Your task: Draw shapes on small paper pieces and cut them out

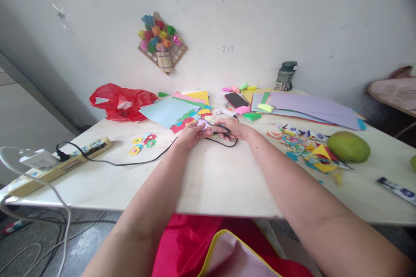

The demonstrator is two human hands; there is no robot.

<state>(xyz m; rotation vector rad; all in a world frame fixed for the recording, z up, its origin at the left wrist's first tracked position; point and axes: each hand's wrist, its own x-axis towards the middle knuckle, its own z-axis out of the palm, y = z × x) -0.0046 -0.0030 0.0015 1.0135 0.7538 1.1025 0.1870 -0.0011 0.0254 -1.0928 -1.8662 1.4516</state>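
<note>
In the middle of the table, my left hand (192, 135) pinches a small lilac paper piece (202, 125). My right hand (236, 129) is closed round dark-handled scissors (225, 131), whose blades reach toward the lilac paper; whether they touch it I cannot tell. Just beyond my hands lie cut paper shapes (186, 119) in red, green and blue, and a white glue gun (226, 113). Its black cord (143, 164) seems to run below my hands to the left. Several small paper flowers (143, 143) lie left of my left hand.
A power strip (65, 163) with a charger sits at the left edge, beside a red plastic bag (125, 101). Coloured sheets (308, 106), a phone (236, 100) and a bottle (286, 75) stand farther back. Paper scraps (320, 158) and a green fruit (349, 146) are at right.
</note>
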